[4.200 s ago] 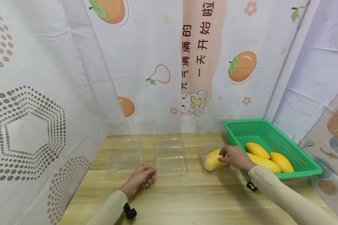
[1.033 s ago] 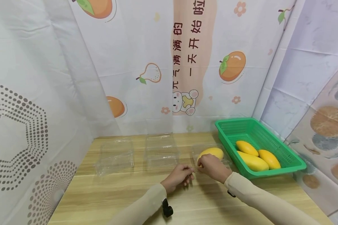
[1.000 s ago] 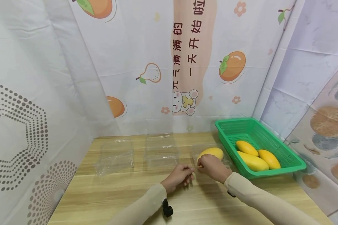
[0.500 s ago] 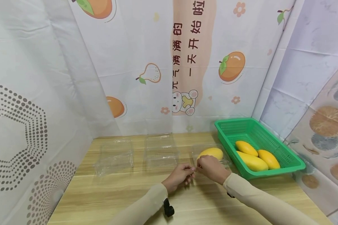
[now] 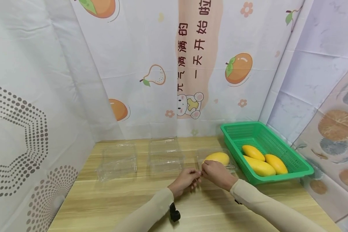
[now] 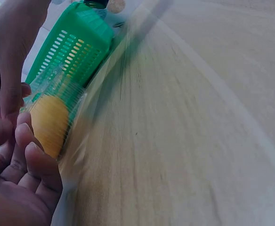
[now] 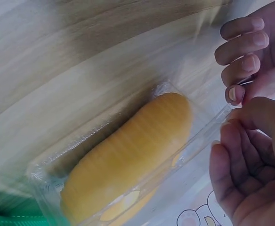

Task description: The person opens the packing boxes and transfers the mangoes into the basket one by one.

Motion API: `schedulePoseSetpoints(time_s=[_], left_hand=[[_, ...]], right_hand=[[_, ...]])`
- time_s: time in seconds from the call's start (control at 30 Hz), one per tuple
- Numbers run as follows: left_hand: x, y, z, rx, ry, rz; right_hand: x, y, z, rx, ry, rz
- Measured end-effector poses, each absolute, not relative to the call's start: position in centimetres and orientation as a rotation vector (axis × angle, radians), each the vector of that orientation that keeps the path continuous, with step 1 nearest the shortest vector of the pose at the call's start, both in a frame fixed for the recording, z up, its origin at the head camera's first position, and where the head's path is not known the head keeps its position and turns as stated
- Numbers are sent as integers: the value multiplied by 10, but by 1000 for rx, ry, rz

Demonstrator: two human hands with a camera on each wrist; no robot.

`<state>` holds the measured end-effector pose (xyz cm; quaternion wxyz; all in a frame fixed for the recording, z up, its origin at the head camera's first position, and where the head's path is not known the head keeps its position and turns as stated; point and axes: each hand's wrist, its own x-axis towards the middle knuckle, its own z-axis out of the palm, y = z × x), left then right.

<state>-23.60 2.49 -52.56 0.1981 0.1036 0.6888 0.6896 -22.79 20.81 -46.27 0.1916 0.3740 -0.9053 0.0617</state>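
A yellow mango (image 5: 218, 158) lies in a clear plastic clamshell box (image 7: 48, 172) in front of the green basket. At the box's near left corner, my right hand (image 5: 218, 174) pinches its thin clear edge between thumb and forefinger. Close against it, my left hand (image 5: 185, 182) pinches at the same edge, its other fingers loosely curled. The right wrist view has my left hand (image 7: 250, 52) above and my right hand (image 7: 250, 160) below, their fingertips meeting at the plastic. How much of the edge each one holds is partly hidden by the fingers.
Two more clear clamshell boxes, one in the middle (image 5: 166, 161) and one at the left (image 5: 117, 167), stand with lids raised on the wooden table (image 5: 110, 203). A green basket (image 5: 300, 174) at the right holds several yellow mangoes (image 5: 259, 166). Curtains border the table.
The right hand has let go of the mango, which now rests in the right box. My left hand has come right from beside the middle box. During the last second both hands shift only slightly.
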Motion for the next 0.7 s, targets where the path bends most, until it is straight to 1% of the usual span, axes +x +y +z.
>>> schedulePoseSetpoints(time_s=[0.2, 0.7], left_hand=[[-238, 23, -527, 249, 1932, 1937], [-241, 28, -532, 294, 1885, 1984]], right_hand=[[-230, 209, -469, 1103, -2487, 122], [-230, 212, -474, 1125, -2419, 115]])
